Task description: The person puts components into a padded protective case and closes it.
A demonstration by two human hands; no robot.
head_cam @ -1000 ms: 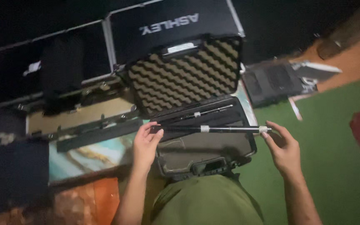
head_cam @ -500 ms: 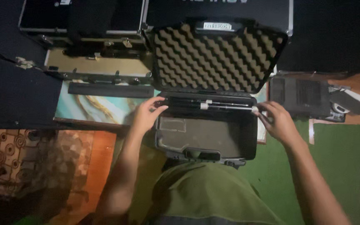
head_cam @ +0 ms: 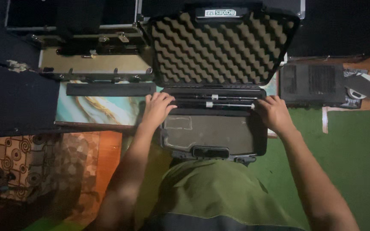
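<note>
Fingers of the left hand [head_cam: 157,107] and right hand [head_cam: 272,112] curl down on the two ends of a black rod [head_cam: 213,104], pressing it into the open hard case [head_cam: 213,137]. Beyond stands the egg-crate foam lid [head_cam: 219,47]; farther left, a metal-edged case [head_cam: 95,55].

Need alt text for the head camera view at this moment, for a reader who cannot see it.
Seen from above, a person's left hand and right hand rest on the two ends of a slim black rod lying in an open black hard case, whose raised lid is lined with egg-crate foam. A second open case lies to the left.
</note>
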